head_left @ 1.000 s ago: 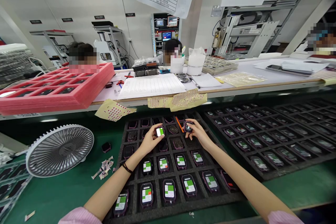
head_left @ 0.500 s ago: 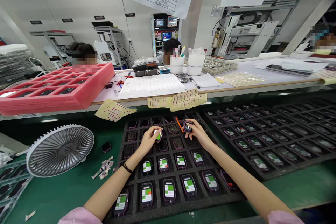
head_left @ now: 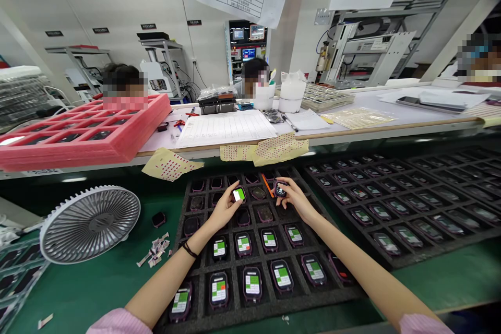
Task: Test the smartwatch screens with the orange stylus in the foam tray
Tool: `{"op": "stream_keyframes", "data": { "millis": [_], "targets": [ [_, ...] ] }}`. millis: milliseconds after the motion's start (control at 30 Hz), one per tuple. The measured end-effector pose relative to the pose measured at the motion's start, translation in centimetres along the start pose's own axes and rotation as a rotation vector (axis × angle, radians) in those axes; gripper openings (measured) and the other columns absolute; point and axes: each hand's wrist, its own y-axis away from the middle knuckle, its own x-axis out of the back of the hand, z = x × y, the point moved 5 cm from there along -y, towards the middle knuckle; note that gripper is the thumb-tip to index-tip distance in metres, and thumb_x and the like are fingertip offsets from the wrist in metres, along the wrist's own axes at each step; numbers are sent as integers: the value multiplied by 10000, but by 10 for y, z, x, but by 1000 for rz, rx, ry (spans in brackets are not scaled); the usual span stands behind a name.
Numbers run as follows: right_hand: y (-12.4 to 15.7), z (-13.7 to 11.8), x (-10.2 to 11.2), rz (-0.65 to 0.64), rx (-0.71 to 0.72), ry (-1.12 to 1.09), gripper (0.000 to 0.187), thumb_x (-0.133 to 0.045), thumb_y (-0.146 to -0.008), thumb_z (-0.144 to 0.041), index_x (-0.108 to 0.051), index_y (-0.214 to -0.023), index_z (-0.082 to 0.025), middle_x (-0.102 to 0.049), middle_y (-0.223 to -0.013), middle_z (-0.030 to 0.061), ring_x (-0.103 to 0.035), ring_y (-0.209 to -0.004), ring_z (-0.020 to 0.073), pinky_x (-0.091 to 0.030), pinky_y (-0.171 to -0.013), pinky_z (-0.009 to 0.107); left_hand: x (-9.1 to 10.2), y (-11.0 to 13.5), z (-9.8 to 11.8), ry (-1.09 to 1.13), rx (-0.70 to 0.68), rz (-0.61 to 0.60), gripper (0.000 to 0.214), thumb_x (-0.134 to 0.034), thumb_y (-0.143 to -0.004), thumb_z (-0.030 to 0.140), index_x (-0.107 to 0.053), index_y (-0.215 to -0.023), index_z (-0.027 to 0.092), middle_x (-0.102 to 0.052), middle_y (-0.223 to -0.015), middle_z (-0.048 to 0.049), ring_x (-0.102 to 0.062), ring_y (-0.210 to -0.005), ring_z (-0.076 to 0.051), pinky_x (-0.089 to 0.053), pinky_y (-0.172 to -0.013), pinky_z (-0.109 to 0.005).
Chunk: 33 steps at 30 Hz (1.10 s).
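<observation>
My left hand (head_left: 224, 210) is shut on a dark plum smartwatch (head_left: 239, 195), its lit screen showing green and white. My right hand (head_left: 293, 199) grips a second watch (head_left: 280, 189), whose dark screen shows a small white mark. Both hands are above a black foam tray (head_left: 195, 271) with rows of pockets. Its near rows hold several watches with lit screens, while the far pockets hold dark ones. An orange stick (head_left: 267, 186) lies in the tray beside my right hand.
A second black tray of watches (head_left: 395, 219) lies to the right. On the left are a white desk fan (head_left: 90, 224), a loose dark watch (head_left: 158, 219) and paper scraps (head_left: 153, 250). Sticker sheets (head_left: 168, 164) overhang the bench behind. Two people (head_left: 253, 75) sit beyond it.
My left hand tilted its watch away, hiding most of the screen, then turned it back so the screen faces up. My right hand and its watch barely moved.
</observation>
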Motion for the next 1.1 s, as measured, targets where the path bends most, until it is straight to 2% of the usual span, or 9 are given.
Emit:
{"op": "stream_keyframes", "data": {
  "millis": [67,167,267,333,533,733,900,1033,1100],
  "targets": [
    [0,0,0,-1,-3,1,380,-594,-750,-410,-476,-1049,-207,-677,-787,32,-604,-459,127,-369,-354,188,0,0,-2,-4,24,-2,652,-591,-794,331,-342,-1378,182,-554,-1170,-108,-559,-890,-158,-450,-710,-238],
    [1,-1,-1,-7,-1,3,385,-595,-748,-412,-473,-1051,-207,-677,-783,32,-606,-461,129,-371,-356,189,3,0,-2,-40,48,20,608,-554,-816,343,-368,-1364,160,-605,-958,-72,-511,-682,-120,-390,-558,-210],
    [2,-1,-1,-10,1,9,380,-591,-752,-412,-473,-1050,-207,-676,-786,32,-605,-465,129,-371,-358,190,6,0,3,-113,39,52,512,-513,-842,356,-459,-1304,142,-581,-780,-20,-427,-556,-89,-366,-543,-215],
    [2,-2,-1,-7,1,18,370,-585,-757,-411,-475,-1047,-209,-674,-787,30,-604,-467,129,-371,-359,192,8,1,8,-150,37,67,453,-495,-855,371,-524,-1247,146,-568,-740,-7,-419,-541,-87,-370,-550,-218],
    [3,-4,-2,-1,-7,37,375,-582,-759,-414,-472,-1054,-211,-669,-793,27,-606,-471,132,-373,-358,197,7,2,12,-154,53,72,421,-453,-870,435,-614,-1134,149,-589,-763,-22,-446,-545,-99,-373,-522,-217],
    [3,-3,-2,-6,-3,59,375,-579,-756,-420,-468,-1048,-212,-659,-784,21,-609,-466,134,-380,-354,199,10,0,7,-163,38,80,450,-476,-867,396,-531,-1248,165,-597,-804,-20,-463,-549,-94,-422,-603,-241],
    [2,-1,-1,-5,10,74,381,-583,-753,-419,-467,-1049,-209,-654,-769,12,-611,-459,129,-381,-344,191,7,-1,-1,-99,48,55,541,-546,-826,363,-446,-1317,158,-603,-826,-32,-465,-585,-94,-419,-567,-221],
    [1,0,-2,-12,14,65,382,-583,-755,-424,-470,-1049,-208,-659,-771,17,-611,-457,128,-379,-335,187,3,-2,-4,-31,53,36,598,-593,-793,348,-410,-1333,169,-615,-960,-69,-522,-687,-115,-413,-542,-200],
    [0,0,-2,-16,15,60,380,-585,-754,-425,-471,-1046,-210,-660,-768,17,-608,-453,129,-376,-332,188,2,-2,-4,-7,53,21,613,-616,-778,338,-407,-1329,170,-608,-1032,-86,-555,-762,-135,-439,-580,-209]
  ]
}}
